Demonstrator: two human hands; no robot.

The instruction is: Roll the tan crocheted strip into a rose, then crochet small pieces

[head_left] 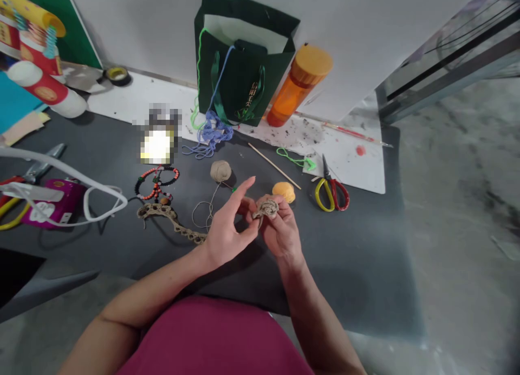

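Note:
A brown crocheted strip [179,227] lies on the dark table and passes out of sight behind my left wrist. One end is coiled into a rosette-like crocheted roll [268,207], held in the fingers of my right hand [284,231]. At the roll's left side, my left hand [229,228] pinches the strip with thumb and fingertips, its index finger stretched up and away. A ball of beige yarn [221,171] rests beyond my left hand, its thread looping down toward the wrist. Just behind the right fingers sits a small ball of yellow yarn [284,192].
Scissors [332,193] with red and yellow handles lie at right, near a thin stick [274,166]. A green paper bag [244,66] and an orange bottle [298,88] stand at the back. Beaded bracelets [156,182], blue yarn [213,134] and a white cable [101,188] lie leftward.

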